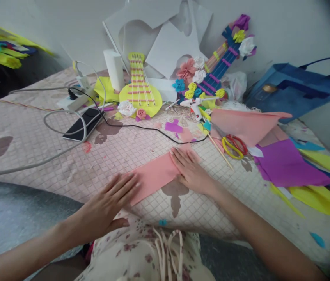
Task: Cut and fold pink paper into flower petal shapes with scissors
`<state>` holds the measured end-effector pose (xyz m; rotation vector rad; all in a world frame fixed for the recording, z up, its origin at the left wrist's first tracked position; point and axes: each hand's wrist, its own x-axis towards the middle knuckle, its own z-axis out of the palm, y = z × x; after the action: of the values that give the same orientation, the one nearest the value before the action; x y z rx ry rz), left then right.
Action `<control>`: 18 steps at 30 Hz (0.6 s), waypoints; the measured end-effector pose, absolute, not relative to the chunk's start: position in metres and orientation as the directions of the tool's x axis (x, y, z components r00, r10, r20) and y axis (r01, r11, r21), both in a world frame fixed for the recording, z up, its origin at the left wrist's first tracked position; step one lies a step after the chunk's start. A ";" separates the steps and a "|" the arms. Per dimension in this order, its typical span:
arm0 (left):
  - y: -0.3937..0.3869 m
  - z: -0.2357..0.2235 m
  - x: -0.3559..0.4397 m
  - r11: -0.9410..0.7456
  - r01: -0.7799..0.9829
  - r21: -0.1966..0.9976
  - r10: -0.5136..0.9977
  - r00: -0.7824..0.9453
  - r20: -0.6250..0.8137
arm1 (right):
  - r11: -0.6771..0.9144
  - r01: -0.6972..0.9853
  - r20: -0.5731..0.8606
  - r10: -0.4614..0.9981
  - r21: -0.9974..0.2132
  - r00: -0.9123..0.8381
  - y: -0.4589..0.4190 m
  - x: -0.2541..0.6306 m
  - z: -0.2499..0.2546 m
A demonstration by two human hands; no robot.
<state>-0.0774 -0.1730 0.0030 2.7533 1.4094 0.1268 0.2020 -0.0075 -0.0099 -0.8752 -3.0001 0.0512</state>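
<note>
Near the front edge of the counter (124, 145): left hand (110, 203) palm-down, fingers lightly spread over left end of pink paper strip (155, 174); strip flat, slanting between the hands; right hand (192, 171) laid flat across its right end; purple paper (284, 162) well apart, further right

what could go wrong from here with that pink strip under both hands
The pink strip might skew or crease if the left hand and right hand, both flat on it, push unevenly.

The black cord runs just beyond it, so a reaching arm could snag it.

The glue gun sits near loose paper; if hot, it might mark some.
</note>
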 end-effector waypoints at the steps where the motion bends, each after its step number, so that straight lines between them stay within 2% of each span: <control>1: -0.183 0.002 -0.085 -0.553 0.831 0.055 0.833 0.550 0.062 | 0.841 0.539 0.006 0.540 -0.035 -0.842 -0.008 0.202 -0.009; 4: -0.197 0.010 -0.106 -0.508 0.861 0.033 0.860 0.504 0.079 | 0.841 0.540 0.008 0.541 -0.039 -0.841 -0.009 0.201 -0.008; 6: -0.191 0.023 -0.113 -0.505 0.860 0.070 0.863 0.502 0.052 | 0.839 0.543 0.005 0.543 -0.043 -0.840 -0.009 0.201 -0.007; 9: -0.169 0.038 -0.106 -0.480 0.869 0.118 0.877 0.472 0.091 | 0.835 0.548 0.000 0.549 -0.049 -0.836 -0.007 0.202 -0.009; 11: -0.157 0.038 -0.095 -0.519 0.845 0.128 0.855 0.510 0.099 | 0.835 0.547 0.003 0.548 -0.059 -0.837 -0.007 0.202 -0.010; 15: -0.162 0.016 -0.077 -0.687 0.717 0.117 0.723 0.690 0.019 | 0.834 0.547 0.012 0.549 -0.075 -0.836 -0.006 0.202 -0.011; 18: -0.180 0.001 -0.080 -0.712 0.697 0.089 0.701 0.713 0.017 | 0.834 0.546 0.014 0.549 -0.071 -0.836 -0.007 0.202 -0.010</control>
<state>-0.0803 -0.1796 0.0006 2.8371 1.1590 0.0753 0.2019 -0.0069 -0.0102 -0.8886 -2.9760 0.0996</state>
